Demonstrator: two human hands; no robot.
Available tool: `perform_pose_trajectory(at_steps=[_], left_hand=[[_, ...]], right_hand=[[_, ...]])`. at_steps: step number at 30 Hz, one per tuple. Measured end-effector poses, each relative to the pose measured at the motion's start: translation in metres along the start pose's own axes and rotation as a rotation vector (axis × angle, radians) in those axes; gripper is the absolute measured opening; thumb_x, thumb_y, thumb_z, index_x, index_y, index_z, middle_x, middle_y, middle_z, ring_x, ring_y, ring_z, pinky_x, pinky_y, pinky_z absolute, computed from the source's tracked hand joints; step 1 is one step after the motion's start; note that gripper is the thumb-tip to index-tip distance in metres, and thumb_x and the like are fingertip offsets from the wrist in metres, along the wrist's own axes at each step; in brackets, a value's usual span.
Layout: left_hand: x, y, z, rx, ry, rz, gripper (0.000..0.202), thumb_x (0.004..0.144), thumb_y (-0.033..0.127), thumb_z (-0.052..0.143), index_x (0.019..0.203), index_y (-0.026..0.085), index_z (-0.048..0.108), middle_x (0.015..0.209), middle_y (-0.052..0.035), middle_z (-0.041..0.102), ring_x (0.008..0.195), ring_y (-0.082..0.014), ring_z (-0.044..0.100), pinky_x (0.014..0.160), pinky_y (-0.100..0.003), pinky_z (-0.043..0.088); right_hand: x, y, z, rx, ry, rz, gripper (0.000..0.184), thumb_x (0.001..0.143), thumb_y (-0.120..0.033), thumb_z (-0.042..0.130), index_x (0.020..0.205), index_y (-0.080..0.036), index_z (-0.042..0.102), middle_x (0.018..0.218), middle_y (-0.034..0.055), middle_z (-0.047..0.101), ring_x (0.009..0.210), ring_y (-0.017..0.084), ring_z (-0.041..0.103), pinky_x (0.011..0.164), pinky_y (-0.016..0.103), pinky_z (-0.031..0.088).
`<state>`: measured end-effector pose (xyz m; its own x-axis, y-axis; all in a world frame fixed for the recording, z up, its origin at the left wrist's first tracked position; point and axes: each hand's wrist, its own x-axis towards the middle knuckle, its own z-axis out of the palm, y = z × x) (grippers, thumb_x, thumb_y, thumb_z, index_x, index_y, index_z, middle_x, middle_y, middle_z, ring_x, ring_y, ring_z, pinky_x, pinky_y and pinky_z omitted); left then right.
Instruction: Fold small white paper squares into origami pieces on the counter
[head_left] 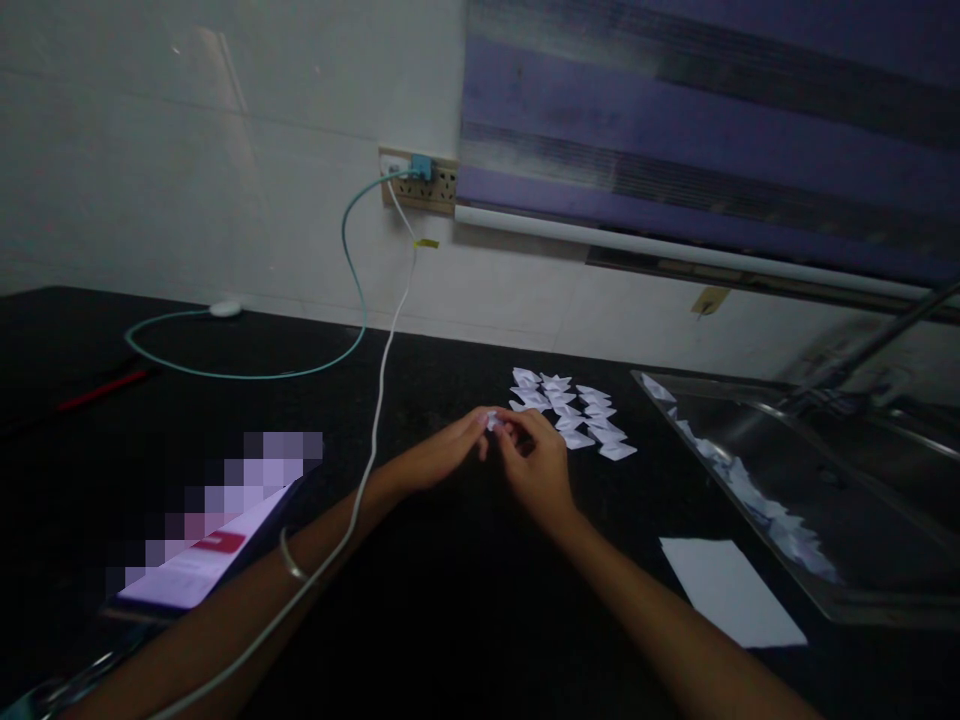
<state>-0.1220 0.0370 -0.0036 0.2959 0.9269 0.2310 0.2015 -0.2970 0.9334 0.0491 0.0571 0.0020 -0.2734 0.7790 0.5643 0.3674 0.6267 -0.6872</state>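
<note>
Between the fingertips of both hands is a small piece of folded white paper, mostly covered by the fingers. My left hand pinches it from the left, and my right hand grips it from the right with bent fingers. Just beyond my right hand, several folded white paper shapes with pointed ends lie in rows on the black countertop. A stack of flat white paper rests to the right of my right forearm.
More folded paper pieces line the near edge of the steel sink at right. A lit phone or tablet lies left. A white cable runs across my left forearm from the wall socket; a teal cable loops behind.
</note>
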Motion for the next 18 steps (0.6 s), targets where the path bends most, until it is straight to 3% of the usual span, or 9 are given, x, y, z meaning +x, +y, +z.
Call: perform_pose_trajectory(at_steps=[7,11,15,18], left_hand=[[0.0009,-0.0008,0.0026,-0.048,0.012,-0.031,0.062,0.101,0.064,0.026,0.119,0.017,0.062,0.094,-0.0067,0.065,0.089,-0.0177,0.060,0.093,-0.035,0.048],[0.0015,-0.0024,0.0028,-0.049,0.010,-0.052,0.063,0.099,0.067,0.028,0.118,0.017,0.061,0.097,-0.0089,0.066,0.095,-0.0197,0.062,0.095,-0.036,0.048],[0.0026,-0.0055,0.0017,-0.048,0.031,-0.050,0.057,0.099,0.065,0.034,0.116,0.018,0.061,0.110,-0.0107,0.067,0.111,-0.0212,0.060,0.102,-0.036,0.045],[0.0031,-0.0037,0.0008,-0.026,0.014,-0.059,0.058,0.100,0.064,0.028,0.104,0.018,0.063,0.100,-0.0092,0.068,0.100,-0.0199,0.061,0.093,-0.034,0.049]], right_hand=[[-0.0013,0.0015,0.0026,0.059,0.023,0.051,0.017,0.090,-0.026,0.062,0.100,-0.020,0.074,0.082,0.0041,0.063,0.072,0.017,0.058,0.063,0.030,0.045],[-0.0018,-0.0007,0.0070,0.155,0.006,0.131,0.009,0.088,-0.026,0.064,0.085,-0.019,0.069,0.075,0.0017,0.060,0.064,0.015,0.055,0.057,0.027,0.043],[-0.0022,-0.0033,0.0070,0.090,-0.041,0.049,0.009,0.087,-0.023,0.062,0.079,-0.020,0.065,0.074,0.0014,0.060,0.063,0.015,0.053,0.059,0.028,0.041],[-0.0007,-0.0024,0.0045,0.051,-0.033,0.021,0.007,0.086,-0.022,0.062,0.079,-0.020,0.065,0.072,0.0002,0.059,0.063,0.014,0.051,0.059,0.027,0.039]])
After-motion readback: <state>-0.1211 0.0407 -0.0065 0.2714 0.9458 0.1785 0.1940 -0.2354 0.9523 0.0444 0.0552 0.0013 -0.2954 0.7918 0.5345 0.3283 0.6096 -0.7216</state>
